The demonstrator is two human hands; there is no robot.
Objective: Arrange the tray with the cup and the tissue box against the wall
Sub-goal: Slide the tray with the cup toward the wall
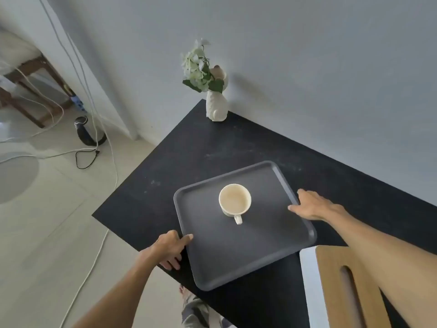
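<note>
A: Where was the tray (236,252)?

B: Flat on the black table (184,157), near its front edge and turned at an angle to the wall (307,67). Its near corner reached almost to the table's front edge. A bare strip of table lay between the tray's far side and the wall.

A: And the cup (234,200)?

B: Upright on the tray, a little toward the far side of its middle, handle pointing back at the person. Cream-coloured, and whether it held anything I could not tell.

A: The hands?

B: Both gripped the tray. The left hand (169,248) clasped the left rim, thumb over the top and fingers curled down the outside. The right hand (312,207) held the right rim, thumb lying inside the rim and the fingers past its outer side.

A: The tissue box (340,285)?

B: At the table's front right corner, just beside the tray's near right side, a white box with a wooden lid and a long slot. The right forearm crossed above it.

A: Anything between the tray and the wall?

B: A white vase (216,106) of pale flowers stood at the table's far left corner, close to the wall, well apart from the tray. Cables (94,147) trailed over the floor beyond the left edge.
</note>
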